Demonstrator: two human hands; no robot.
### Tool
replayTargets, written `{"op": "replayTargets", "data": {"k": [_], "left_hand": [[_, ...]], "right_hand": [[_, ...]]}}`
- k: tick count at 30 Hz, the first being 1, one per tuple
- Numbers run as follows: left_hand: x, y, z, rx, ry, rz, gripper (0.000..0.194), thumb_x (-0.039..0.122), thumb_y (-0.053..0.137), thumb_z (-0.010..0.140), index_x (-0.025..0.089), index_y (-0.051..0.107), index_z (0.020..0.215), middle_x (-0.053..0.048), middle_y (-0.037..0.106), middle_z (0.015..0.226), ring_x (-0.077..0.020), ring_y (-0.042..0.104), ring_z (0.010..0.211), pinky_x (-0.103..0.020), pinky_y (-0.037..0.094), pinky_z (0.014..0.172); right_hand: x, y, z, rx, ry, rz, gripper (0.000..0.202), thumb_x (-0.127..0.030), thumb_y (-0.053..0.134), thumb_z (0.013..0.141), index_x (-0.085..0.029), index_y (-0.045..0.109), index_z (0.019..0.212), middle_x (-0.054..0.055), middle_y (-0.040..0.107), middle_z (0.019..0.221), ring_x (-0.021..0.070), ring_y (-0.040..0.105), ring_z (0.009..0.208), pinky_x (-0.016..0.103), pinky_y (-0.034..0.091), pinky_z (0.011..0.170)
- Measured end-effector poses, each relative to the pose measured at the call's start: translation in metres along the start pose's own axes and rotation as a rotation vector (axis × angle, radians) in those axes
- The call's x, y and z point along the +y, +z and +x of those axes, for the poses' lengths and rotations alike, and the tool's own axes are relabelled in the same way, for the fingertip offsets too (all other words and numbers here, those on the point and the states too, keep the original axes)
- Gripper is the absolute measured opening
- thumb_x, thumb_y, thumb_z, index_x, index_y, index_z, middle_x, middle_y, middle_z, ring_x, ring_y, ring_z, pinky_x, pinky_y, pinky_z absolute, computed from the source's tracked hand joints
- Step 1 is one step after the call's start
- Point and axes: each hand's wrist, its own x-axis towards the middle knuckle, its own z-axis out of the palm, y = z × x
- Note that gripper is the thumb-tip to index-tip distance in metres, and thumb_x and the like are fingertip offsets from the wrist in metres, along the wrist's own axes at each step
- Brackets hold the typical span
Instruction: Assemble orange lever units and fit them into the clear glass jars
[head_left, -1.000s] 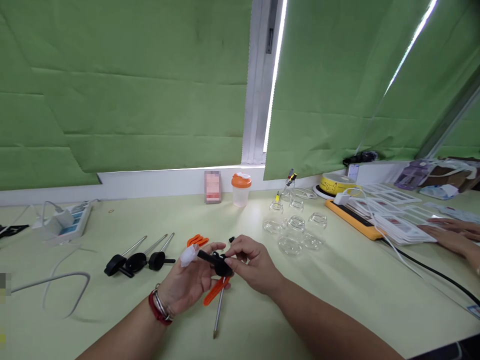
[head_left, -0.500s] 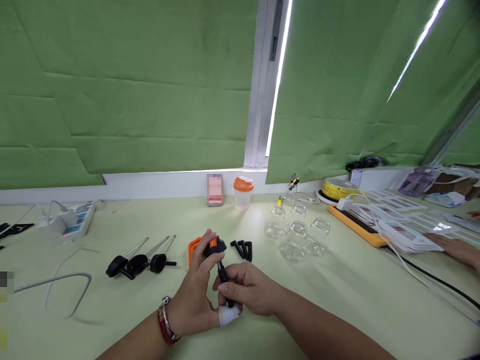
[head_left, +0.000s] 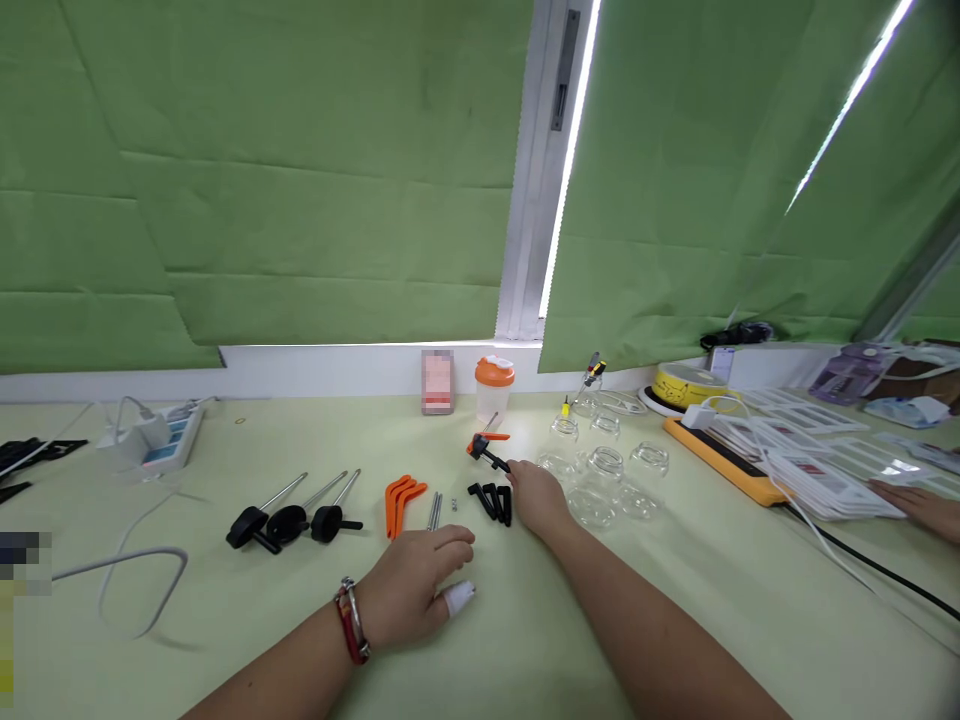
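Note:
My right hand (head_left: 536,497) reaches forward and is closed on the black arm of a black-and-orange crank-like piece (head_left: 480,448). A thin metal rod sticks up from that piece, in front of the orange-lidded cup (head_left: 493,392). My left hand (head_left: 424,578), its thumb tip wrapped in white, hovers low over the table with its fingers apart and nothing in them. Just beyond it lie bent orange levers (head_left: 397,505), thin metal pins (head_left: 435,511) and tiny metal bits (head_left: 454,505). Beside my right hand rest black L-shaped handles (head_left: 491,503).
Black round pieces with metal rods (head_left: 287,522) lie at left, near a power strip (head_left: 171,440) and a grey cable (head_left: 150,552). Clear glass jars (head_left: 604,465) stand right of centre. Farther right are an orange-and-black case (head_left: 724,465), stacked white sheets and another person's hand (head_left: 911,505).
My left hand has let go of the crank-like piece and drawn back. My right hand has carried it forward and right, towards the cup. Orange levers and pins are uncovered.

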Motion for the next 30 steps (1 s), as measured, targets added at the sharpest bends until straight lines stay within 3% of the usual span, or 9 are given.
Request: {"op": "replayTargets", "data": {"k": [2,4,7,8,11,13,18,24,30], "left_hand": [[-0.002,-0.004,0.001,0.005,-0.029,0.107,0.021,0.036,0.049,0.085,0.026,0.063,0.096,-0.009,0.066,0.091,-0.0225,0.059,0.072,-0.033,0.039,0.068],[-0.008,-0.016,0.001,0.099,-0.139,0.255,0.021,0.037,0.047,0.086,0.025,0.064,0.087,-0.007,0.063,0.078,-0.0228,0.056,0.069,-0.031,0.035,0.065],[-0.021,-0.046,-0.003,0.36,-0.502,0.438,0.025,0.039,0.042,0.086,0.023,0.06,0.092,-0.01,0.064,0.088,-0.0258,0.057,0.073,-0.031,0.033,0.06],[-0.026,-0.056,-0.005,0.382,-0.618,0.505,0.027,0.039,0.039,0.086,0.022,0.059,0.095,-0.011,0.063,0.094,-0.0274,0.057,0.076,-0.031,0.033,0.059],[-0.041,-0.078,-0.009,0.288,-0.839,0.661,0.03,0.034,0.035,0.086,0.019,0.055,0.101,-0.015,0.06,0.105,-0.0322,0.056,0.093,-0.034,0.037,0.063],[-0.052,-0.082,-0.011,0.201,-0.973,0.695,0.026,0.028,0.04,0.08,0.015,0.056,0.097,-0.017,0.061,0.103,-0.0353,0.057,0.094,-0.037,0.039,0.065],[-0.067,-0.071,-0.011,0.112,-1.016,0.646,0.027,0.025,0.044,0.076,0.017,0.057,0.098,-0.014,0.065,0.097,-0.0314,0.062,0.086,-0.035,0.042,0.061],[-0.071,-0.062,-0.011,0.056,-1.01,0.616,0.026,0.03,0.046,0.076,0.019,0.055,0.098,-0.013,0.066,0.101,-0.0301,0.063,0.085,-0.034,0.043,0.059],[-0.07,-0.06,-0.01,0.029,-0.994,0.587,0.026,0.031,0.047,0.076,0.017,0.054,0.096,-0.014,0.066,0.1,-0.03,0.064,0.085,-0.036,0.045,0.061]], "right_hand": [[0.003,0.004,0.001,-0.028,-0.007,-0.012,0.02,-0.019,0.041,0.091,-0.017,0.061,0.09,0.006,0.064,0.087,0.0181,0.058,0.081,0.026,0.03,0.063],[0.004,0.006,0.001,-0.046,-0.012,-0.017,0.02,-0.02,0.041,0.091,-0.017,0.061,0.09,0.006,0.063,0.086,0.0175,0.058,0.08,0.026,0.03,0.062],[0.004,0.006,0.001,-0.059,-0.019,-0.011,0.022,-0.02,0.04,0.092,-0.017,0.062,0.09,0.006,0.061,0.089,0.0158,0.057,0.079,0.025,0.029,0.062],[0.004,0.006,0.001,-0.061,-0.021,-0.006,0.023,-0.02,0.039,0.092,-0.017,0.062,0.089,0.006,0.06,0.091,0.0151,0.056,0.079,0.025,0.029,0.062],[0.004,0.008,0.002,-0.064,-0.019,0.004,0.024,-0.02,0.039,0.093,-0.016,0.062,0.088,0.006,0.059,0.094,0.0139,0.055,0.076,0.024,0.028,0.06],[0.005,0.009,0.002,-0.066,-0.013,0.005,0.023,-0.018,0.039,0.092,-0.016,0.062,0.089,0.007,0.059,0.095,0.0134,0.054,0.074,0.024,0.027,0.059],[0.007,0.011,0.001,-0.06,-0.013,0.001,0.021,-0.014,0.04,0.091,-0.017,0.061,0.091,0.007,0.057,0.098,0.0129,0.052,0.073,0.024,0.026,0.059],[0.006,0.007,-0.002,-0.022,0.009,-0.004,0.019,-0.015,0.042,0.089,-0.017,0.06,0.092,0.008,0.056,0.1,0.0136,0.053,0.073,0.024,0.028,0.059],[-0.009,0.001,-0.011,0.079,-0.043,-0.003,0.048,0.001,0.039,0.079,-0.019,0.052,0.12,0.009,0.054,0.116,0.0189,0.053,0.093,0.026,0.036,0.069]]}}
